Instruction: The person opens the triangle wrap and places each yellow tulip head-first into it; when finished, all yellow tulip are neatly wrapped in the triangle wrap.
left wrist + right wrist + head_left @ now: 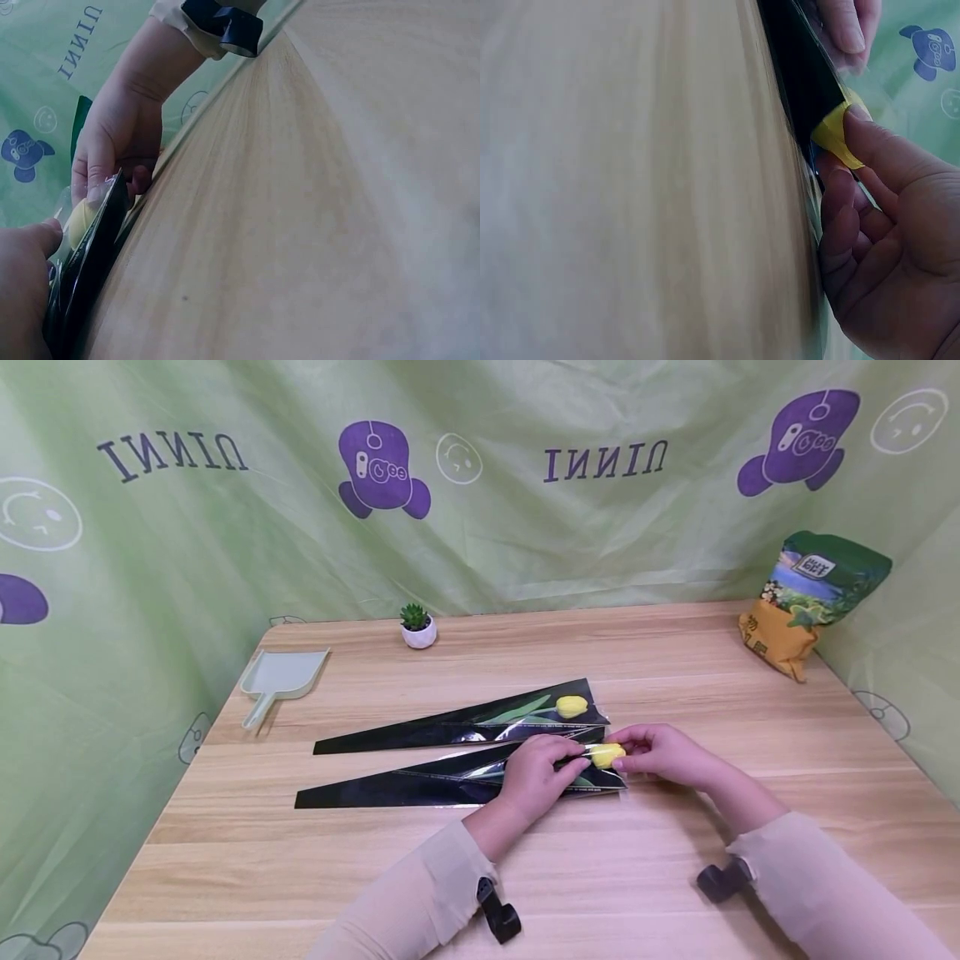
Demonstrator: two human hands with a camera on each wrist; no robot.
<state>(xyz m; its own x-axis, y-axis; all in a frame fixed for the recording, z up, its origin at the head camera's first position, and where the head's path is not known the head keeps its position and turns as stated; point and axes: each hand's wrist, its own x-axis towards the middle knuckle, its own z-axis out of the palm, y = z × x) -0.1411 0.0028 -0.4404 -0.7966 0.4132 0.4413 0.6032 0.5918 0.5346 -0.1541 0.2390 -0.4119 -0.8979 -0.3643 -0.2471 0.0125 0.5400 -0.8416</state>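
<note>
In the head view, two long tapered black flower sleeves with clear fronts lie side by side on the wooden table. The near sleeve (360, 787) holds a yellow tulip (607, 755) at its wide right end. My right hand (667, 757) pinches that tulip's head between thumb and fingers, seen close up in the right wrist view on the yellow petals (832, 139). My left hand (538, 774) lies across the near sleeve and grips its clear film just left of the bloom. Behind it, the far sleeve (397, 733) contains another yellow tulip (572, 707), untouched.
A pale dustpan (281, 677) lies at the table's left edge. Near the back edge stands a small succulent in a white pot (418, 633). A green and orange snack bag (813, 602) stands at the back right corner. A green printed curtain (480, 543) surrounds the table.
</note>
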